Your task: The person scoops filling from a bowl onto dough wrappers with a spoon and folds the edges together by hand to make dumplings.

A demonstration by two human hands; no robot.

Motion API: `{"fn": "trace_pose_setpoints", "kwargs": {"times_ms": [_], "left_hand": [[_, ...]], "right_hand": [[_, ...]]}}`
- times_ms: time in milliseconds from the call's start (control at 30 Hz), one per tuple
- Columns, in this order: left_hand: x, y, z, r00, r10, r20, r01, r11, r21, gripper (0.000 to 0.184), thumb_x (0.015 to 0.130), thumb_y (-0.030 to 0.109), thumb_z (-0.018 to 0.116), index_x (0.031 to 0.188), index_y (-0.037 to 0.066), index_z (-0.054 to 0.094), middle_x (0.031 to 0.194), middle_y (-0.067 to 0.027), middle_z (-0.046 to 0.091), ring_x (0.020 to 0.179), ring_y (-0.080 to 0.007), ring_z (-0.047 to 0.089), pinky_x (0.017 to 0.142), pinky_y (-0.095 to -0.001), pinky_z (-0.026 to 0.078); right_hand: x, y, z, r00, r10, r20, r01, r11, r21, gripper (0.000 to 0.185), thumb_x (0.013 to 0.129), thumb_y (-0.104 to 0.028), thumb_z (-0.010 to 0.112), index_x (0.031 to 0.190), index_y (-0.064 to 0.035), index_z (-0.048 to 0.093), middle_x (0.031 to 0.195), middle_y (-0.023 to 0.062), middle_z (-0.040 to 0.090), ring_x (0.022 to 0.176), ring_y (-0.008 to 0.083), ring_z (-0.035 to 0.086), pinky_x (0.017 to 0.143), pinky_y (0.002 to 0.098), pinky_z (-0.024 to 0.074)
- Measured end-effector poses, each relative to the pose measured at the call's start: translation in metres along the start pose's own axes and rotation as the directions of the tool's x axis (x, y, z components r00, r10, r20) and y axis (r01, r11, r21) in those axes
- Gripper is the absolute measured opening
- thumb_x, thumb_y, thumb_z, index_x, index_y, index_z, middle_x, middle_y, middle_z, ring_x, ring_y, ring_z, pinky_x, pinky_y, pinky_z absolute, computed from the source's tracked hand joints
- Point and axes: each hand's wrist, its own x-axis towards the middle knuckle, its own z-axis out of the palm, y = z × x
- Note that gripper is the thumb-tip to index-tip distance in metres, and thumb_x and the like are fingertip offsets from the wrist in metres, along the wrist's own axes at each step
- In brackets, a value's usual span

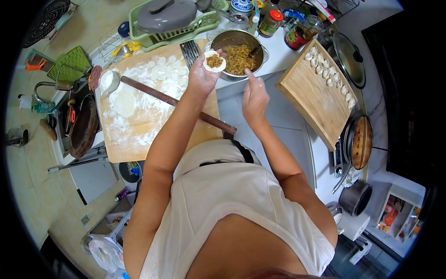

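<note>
While the left hand [203,80] cradles a round white dough wrapper [210,69], palm up, its grip closed lightly about the wrapper, brown minced filling [214,60] sits heaped at the centre. Wrapper flat, rim unfolded, held at the pot's near left side. Right hand [256,96] apart from it, just off the pot's near rim; index finger out, others curled, nothing seen in it. Cannot tell whether that grip is together.

Step in hand, as I judge it: filling laid on, wrapper unsealed. Next move calls for a level left palm, filling clear of the rim, right fingertips free to pinch.

Pale wooden board [116,151], floured: long brown rolling pin [153,93] slanting across, one end past the right edge; flat dough sheet [125,103] left of the pin; small white dough rounds [169,72] toward the far right corner; white bowl of flour [109,81] by the far left corner.

Beyond: silver metal pot [230,76] of filling on the white bench [274,56]. To the right, light wooden tray [316,97], folded dumplings [330,70] along its far right edge.
</note>
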Motion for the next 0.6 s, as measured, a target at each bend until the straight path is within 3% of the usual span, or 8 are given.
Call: {"fn": "trace_pose_setpoints", "kwargs": {"times_ms": [33, 133, 167, 267, 367, 467, 567, 600], "left_hand": [[-0.004, 0.001, 0.008, 0.999, 0.007, -0.047, -0.006, 1.0, 0.023, 0.041, 0.098, 0.023, 0.032, 0.126, -0.007, 0.036, 0.125, -0.0245, 0.048, 0.119, -0.0378, 0.045, 0.105, -0.0466, 0.034], [-0.01, 0.0, 0.016, 0.994, -0.002, -0.111, 0.01, 0.997, 0.071, 0.043, 0.098, 0.023, 0.032, 0.127, -0.009, 0.034, 0.126, -0.0262, 0.048, 0.119, -0.039, 0.045, 0.106, -0.0469, 0.034], [-0.01, -0.001, 0.017, 0.993, -0.008, -0.12, 0.018, 0.997, 0.082, 0.043, 0.098, 0.022, 0.032, 0.127, -0.01, 0.035, 0.125, -0.0267, 0.048, 0.117, -0.0392, 0.047, 0.105, -0.0469, 0.034], [-0.018, -0.003, 0.027, 0.989, -0.036, -0.142, 0.055, 0.989, 0.136, 0.041, 0.098, 0.021, 0.033, 0.125, -0.01, 0.035, 0.123, -0.0269, 0.05, 0.115, -0.0395, 0.049, 0.103, -0.0465, 0.037], [-0.023, -0.002, 0.028, 0.992, -0.065, -0.106, 0.082, 0.983, 0.165, 0.041, 0.099, 0.021, 0.032, 0.125, -0.01, 0.036, 0.123, -0.0272, 0.05, 0.114, -0.0395, 0.049, 0.102, -0.0458, 0.039], [-0.025, -0.002, 0.026, 0.996, -0.061, -0.071, 0.074, 0.978, 0.193, 0.04, 0.098, 0.02, 0.032, 0.124, -0.011, 0.037, 0.122, -0.0273, 0.05, 0.114, -0.0392, 0.05, 0.102, -0.0455, 0.04], [-0.029, -0.001, 0.03, 0.995, -0.093, -0.023, 0.095, 0.969, 0.227, 0.04, 0.098, 0.018, 0.032, 0.125, -0.011, 0.037, 0.123, -0.0265, 0.05, 0.115, -0.0367, 0.049, 0.102, -0.0446, 0.039], [-0.031, -0.002, 0.033, 0.994, -0.106, -0.02, 0.108, 0.966, 0.235, 0.04, 0.098, 0.018, 0.032, 0.125, -0.011, 0.037, 0.123, -0.0259, 0.05, 0.115, -0.0355, 0.049, 0.102, -0.0444, 0.039]], "right_hand": [[0.011, 0.005, 0.001, 0.999, 0.01, -0.032, -0.012, 0.999, -0.044, 0.038, 0.081, -0.002, 0.051, 0.118, -0.0064, 0.054, 0.087, 0.0191, 0.059, 0.073, 0.0381, 0.059, 0.066, 0.0444, 0.0485], [0.029, 0.037, 0.017, 0.993, 0.115, -0.04, -0.119, 0.986, -0.115, 0.03, 0.082, -0.003, 0.05, 0.112, -0.005, 0.056, 0.09, 0.0211, 0.063, 0.077, 0.0393, 0.061, 0.07, 0.0457, 0.0477], [0.036, 0.042, 0.018, 0.974, 0.218, 0.053, -0.205, 0.96, -0.193, 0.024, 0.083, -0.005, 0.051, 0.105, -0.0035, 0.057, 0.089, 0.0229, 0.064, 0.077, 0.0396, 0.062, 0.07, 0.0465, 0.0474], [0.049, 0.069, 0.031, 0.901, 0.37, 0.228, -0.265, 0.884, -0.385, 0.02, 0.083, -0.007, 0.053, 0.102, -0.0039, 0.057, 0.089, 0.0221, 0.063, 0.081, 0.0376, 0.062, 0.068, 0.0457, 0.0478], [0.044, 0.079, 0.035, 0.942, 0.254, 0.219, -0.091, 0.821, -0.563, 0.019, 0.08, -0.009, 0.058, 0.099, -0.0048, 0.058, 0.091, 0.019, 0.061, 0.084, 0.035, 0.061, 0.068, 0.0445, 0.0485], [0.047, 0.048, 0.018, 0.978, -0.208, 0.012, 0.195, 0.894, -0.404, 0.02, 0.075, -0.01, 0.064, 0.094, -0.0064, 0.059, 0.092, 0.0139, 0.058, 0.085, 0.0326, 0.059, 0.068, 0.0427, 0.0493], [0.043, 0.022, 0.013, 0.925, -0.378, 0.042, 0.38, 0.924, -0.048, 0.021, 0.071, -0.008, 0.067, 0.09, -0.0083, 0.06, 0.094, 0.0119, 0.059, 0.084, 0.0316, 0.059, 0.07, 0.0414, 0.0498], [0.041, 0.02, 0.013, 0.91, -0.413, 0.025, 0.414, 0.909, -0.044, 0.021, 0.07, -0.007, 0.067, 0.09, -0.0091, 0.061, 0.096, 0.0116, 0.059, 0.085, 0.0311, 0.06, 0.07, 0.0407, 0.0499]]}}
